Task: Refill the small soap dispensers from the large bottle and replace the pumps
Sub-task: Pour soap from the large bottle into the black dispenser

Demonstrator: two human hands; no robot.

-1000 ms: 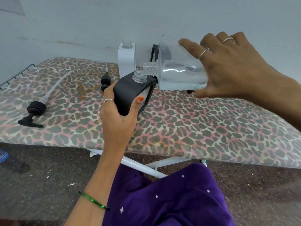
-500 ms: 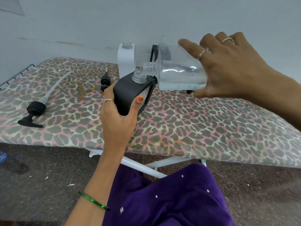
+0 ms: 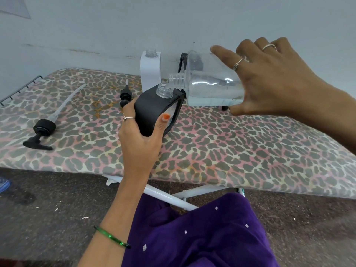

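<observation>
At the middle of the leopard-print ironing board (image 3: 240, 147) we hold the black dispenser (image 3: 154, 110) in our left hand (image 3: 140, 139), fingers wrapped round its lower body, thumb across the front. It tilts so its clear open neck (image 3: 164, 91) points toward one o'clock. Our right hand (image 3: 269, 78) grips the large clear bottle (image 3: 212, 83) near its base, fingers curled over the top and thumb underneath. The bottle's long axis lies almost level, running from three o'clock to nine o'clock, and its threaded mouth (image 3: 176, 80) sits just above the dispenser neck at its two o'clock side. The pour turns on that mouth staying over the neck as the bottle tips further.

We cannot make out any stream between the two openings. The liquid lies low along the bottle's underside. The dispenser's fill level is hidden by its black shell. Behind, at twelve o'clock, a white dispenser (image 3: 150, 72) stands open, and another dark one is mostly screened by the bottle. Two pumps (image 3: 43, 130) (image 3: 125, 95) lie at nine and eleven o'clock.
</observation>
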